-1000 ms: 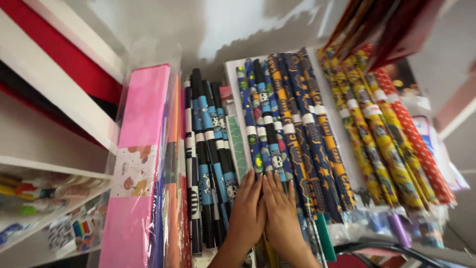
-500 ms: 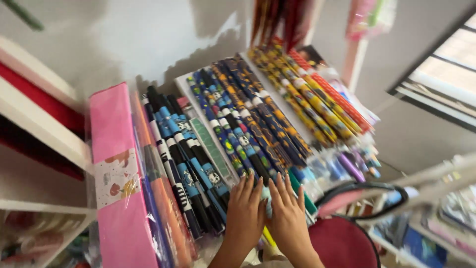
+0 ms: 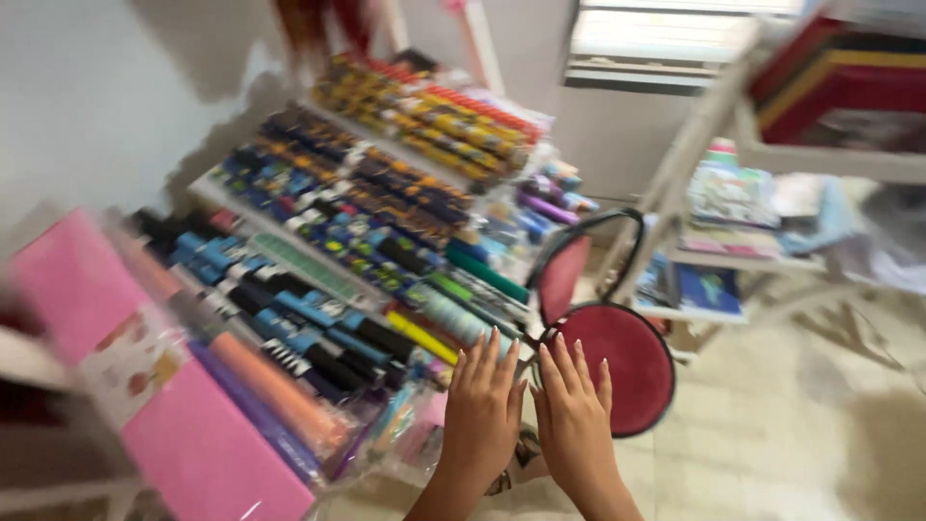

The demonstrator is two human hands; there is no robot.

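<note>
My left hand [image 3: 482, 410] and my right hand [image 3: 576, 415] are side by side, palms down, fingers spread, at the lower ends of wrapped rolls leaning against the wall. The left fingertips touch the ends of blue-patterned and green rolls [image 3: 424, 304]. The right hand hangs just off the rolls, in front of a red round chair seat [image 3: 627, 362]. Neither hand holds anything. Black-and-blue rolls [image 3: 289, 309] and orange, purple and pink rolls [image 3: 251, 396] stand to the left. The picture is blurred by camera motion.
Yellow and red patterned rolls [image 3: 434, 121] lean further back. A pink flat pack [image 3: 125, 376] stands at the left. The red chair has a black metal back [image 3: 584, 256]. A white shelf unit [image 3: 762, 232] with books and packs stands on the right, over a tiled floor [image 3: 772, 444].
The view has swung right and tilted, bringing the chair, right shelf and floor into sight. My hands have slid off the middle of the rolls toward their lower ends.
</note>
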